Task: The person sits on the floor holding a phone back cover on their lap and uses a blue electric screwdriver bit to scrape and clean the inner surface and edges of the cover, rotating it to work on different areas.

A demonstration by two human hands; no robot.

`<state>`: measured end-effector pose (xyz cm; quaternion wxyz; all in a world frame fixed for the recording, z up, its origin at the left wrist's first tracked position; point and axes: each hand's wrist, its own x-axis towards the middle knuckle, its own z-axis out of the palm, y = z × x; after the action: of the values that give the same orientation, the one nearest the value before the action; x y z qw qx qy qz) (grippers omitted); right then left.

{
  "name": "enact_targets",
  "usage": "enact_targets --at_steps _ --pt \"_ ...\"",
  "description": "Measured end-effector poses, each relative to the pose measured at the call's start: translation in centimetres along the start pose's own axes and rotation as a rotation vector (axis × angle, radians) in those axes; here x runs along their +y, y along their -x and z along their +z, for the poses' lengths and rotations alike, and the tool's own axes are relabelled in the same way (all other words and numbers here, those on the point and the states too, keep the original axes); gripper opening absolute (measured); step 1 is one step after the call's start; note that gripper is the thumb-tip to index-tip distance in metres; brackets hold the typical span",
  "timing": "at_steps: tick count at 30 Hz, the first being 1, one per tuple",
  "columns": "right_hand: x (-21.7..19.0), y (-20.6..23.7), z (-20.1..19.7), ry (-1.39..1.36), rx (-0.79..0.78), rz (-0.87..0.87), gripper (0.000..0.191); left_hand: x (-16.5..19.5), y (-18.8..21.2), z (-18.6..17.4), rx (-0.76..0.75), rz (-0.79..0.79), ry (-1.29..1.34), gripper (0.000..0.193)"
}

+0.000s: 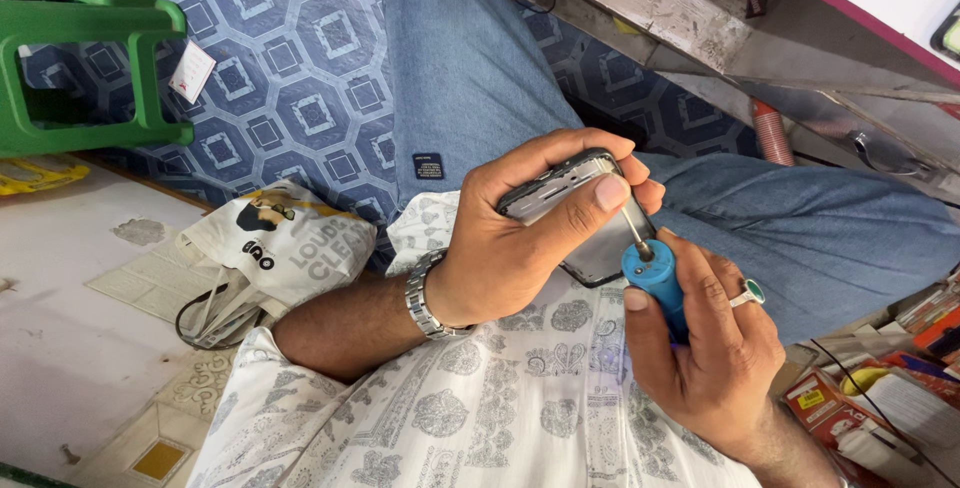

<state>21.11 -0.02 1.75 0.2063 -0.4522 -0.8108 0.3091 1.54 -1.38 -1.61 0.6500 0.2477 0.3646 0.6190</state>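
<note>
My left hand [520, 238] grips a dark mobile phone [590, 243] with its back cover off, thumb pressed on the upper edge of the frame. A metal watch band sits on that wrist. My right hand [715, 348], with a green-stoned ring, holds a blue-handled screwdriver [652, 283]. The thin metal tip points up at the phone's upper corner beside my left thumb. Both hands are over my lap, above blue jeans and a white patterned shirt.
A green plastic stool [90, 68] stands at the upper left on the blue patterned floor. A white printed cloth bag [270, 248] lies left of my knee. Coloured boxes [850, 413] are piled at the lower right. A metal counter edge [700, 23] runs along the top right.
</note>
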Motion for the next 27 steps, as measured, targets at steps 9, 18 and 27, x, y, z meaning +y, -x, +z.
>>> enact_targets --at_steps 9,18,27 --pt "-0.04 -0.06 -0.09 -0.002 0.001 0.004 0.041 0.08 0.11 0.15 0.015 -0.019 0.007 0.023" --pt "-0.06 -0.05 -0.04 0.002 -0.006 0.014 0.04 0.11 0.16 0.09 0.019 -0.018 0.002 0.023" --pt "-0.13 0.08 -0.11 0.0 -0.01 0.014 0.04 0.09 0.25 0.06 0.016 -0.016 0.018 0.023"
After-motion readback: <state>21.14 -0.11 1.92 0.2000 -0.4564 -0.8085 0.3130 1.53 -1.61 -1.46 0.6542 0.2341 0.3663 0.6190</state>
